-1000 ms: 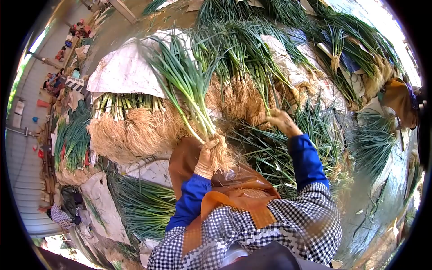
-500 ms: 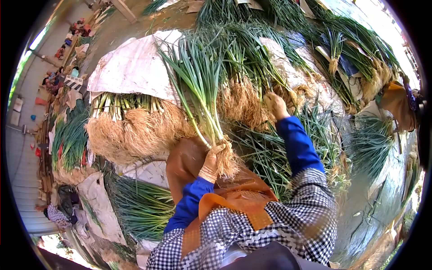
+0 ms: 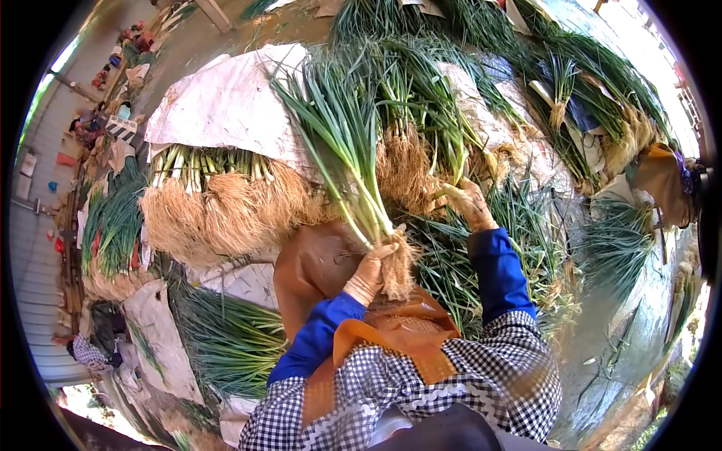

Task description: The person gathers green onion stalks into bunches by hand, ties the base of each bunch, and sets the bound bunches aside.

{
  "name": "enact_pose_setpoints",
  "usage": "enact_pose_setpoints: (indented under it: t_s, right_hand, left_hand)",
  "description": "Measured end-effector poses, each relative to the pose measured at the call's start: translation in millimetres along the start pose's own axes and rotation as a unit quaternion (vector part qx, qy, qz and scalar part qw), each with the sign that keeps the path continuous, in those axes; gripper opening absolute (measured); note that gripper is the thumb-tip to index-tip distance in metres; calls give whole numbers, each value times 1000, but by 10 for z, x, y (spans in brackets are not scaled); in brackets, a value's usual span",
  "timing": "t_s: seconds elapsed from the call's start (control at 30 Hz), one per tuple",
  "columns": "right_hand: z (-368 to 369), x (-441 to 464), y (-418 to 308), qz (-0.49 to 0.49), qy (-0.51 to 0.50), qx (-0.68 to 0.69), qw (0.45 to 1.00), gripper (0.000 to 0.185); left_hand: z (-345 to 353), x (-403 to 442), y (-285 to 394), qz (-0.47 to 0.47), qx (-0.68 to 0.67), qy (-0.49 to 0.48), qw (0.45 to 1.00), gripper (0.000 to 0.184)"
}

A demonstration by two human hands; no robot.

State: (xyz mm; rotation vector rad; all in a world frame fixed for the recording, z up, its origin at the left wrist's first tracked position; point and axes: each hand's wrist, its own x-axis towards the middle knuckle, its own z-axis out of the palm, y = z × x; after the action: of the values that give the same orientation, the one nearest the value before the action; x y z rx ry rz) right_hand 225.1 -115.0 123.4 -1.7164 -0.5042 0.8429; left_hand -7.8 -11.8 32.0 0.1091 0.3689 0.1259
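My left hand [image 3: 370, 274] is closed around the root end of a bunch of green onions [image 3: 361, 173]. Its long green leaves point away from me, and the tan roots hang over my lap. To the right, my right hand [image 3: 470, 204] is closed on the lower end of another green onion stalk [image 3: 456, 154], at the edge of a pile of green onions [image 3: 406, 161]. Its fingertips are partly hidden, so I cannot tell how many stalks they hold. An orange-brown apron [image 3: 316, 263] covers my lap below the left-hand bunch.
Left of the bunch, a whitish sack cloth [image 3: 233, 105] covers rooted green onions [image 3: 233, 214]. Loose leaves [image 3: 451, 278] lie beside my right arm. More green onions [image 3: 233, 338] rest at lower left, and others [image 3: 620, 240] at right. A person [image 3: 94, 353] is at far left.
My right hand has come down and nearer, drawing a stalk's lower end toward me from the pile. My left hand and its bunch have shifted slightly right.
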Motion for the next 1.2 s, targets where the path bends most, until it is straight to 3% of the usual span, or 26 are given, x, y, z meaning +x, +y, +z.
enact_pose_setpoints:
  t_s: [0.03,0.07,0.1,0.17,0.2,0.27,0.33,0.43,0.47,0.57,0.67,0.73,0.83,0.9,0.93,1.0,1.07,1.17,1.2]
  right_hand:
    - [28,-59,40,-26,15,54,998,34]
    - [-43,-86,26,-2,37,4,999,35]
    - [-98,-106,2,-70,69,111,989,32]
    - [-314,-143,-224,-122,137,156,970,26]
    - [-508,-130,-256,-105,174,97,974,23]
    - [-655,-232,-549,-109,205,135,963,19]
    - [-728,-280,-707,-178,251,156,939,21]
    - [-815,-499,-793,-170,226,228,932,19]
    - [-753,-550,-781,-208,288,162,921,21]
    - [-747,-563,-539,-163,220,172,946,23]
    - [-488,-427,0,-14,108,115,987,24]
    - [-138,-306,401,59,78,187,978,33]
    - [-78,-186,921,86,39,132,987,32]
    - [-79,-87,1073,110,93,-27,989,37]
    - [-101,62,1371,38,210,-236,948,47]
    - [-76,-90,883,19,243,-429,870,56]
    - [-60,-51,784,82,174,-530,826,54]
    - [18,-79,872,40,143,-593,792,43]
    - [45,-108,873,68,111,-599,790,40]
  left_hand:
    - [44,34,-112,17,8,-16,1000,59]
    - [73,48,-190,8,21,34,999,61]
    - [56,67,-195,5,51,8,999,61]
    - [71,85,-176,31,108,0,994,62]
    - [118,63,-161,57,134,20,989,63]
    - [327,-10,-100,86,141,-4,986,65]
    - [313,-11,-90,109,99,-46,988,66]
    - [400,-13,-82,105,106,-81,986,68]
    - [419,-10,-86,104,104,-80,986,68]
    - [449,-14,-148,74,45,-92,992,69]
    - [414,112,-278,20,11,-108,994,50]
    - [198,351,-395,-6,113,-43,993,27]
    - [305,376,-488,-82,115,29,990,22]
    - [239,417,-491,-51,177,45,982,23]
    - [154,424,-520,-24,236,63,969,24]
    - [-52,500,-591,-14,270,86,959,25]
    - [-87,511,-651,27,350,111,930,25]
    - [-182,522,-705,56,347,132,927,26]
    - [-215,549,-705,83,346,141,924,25]
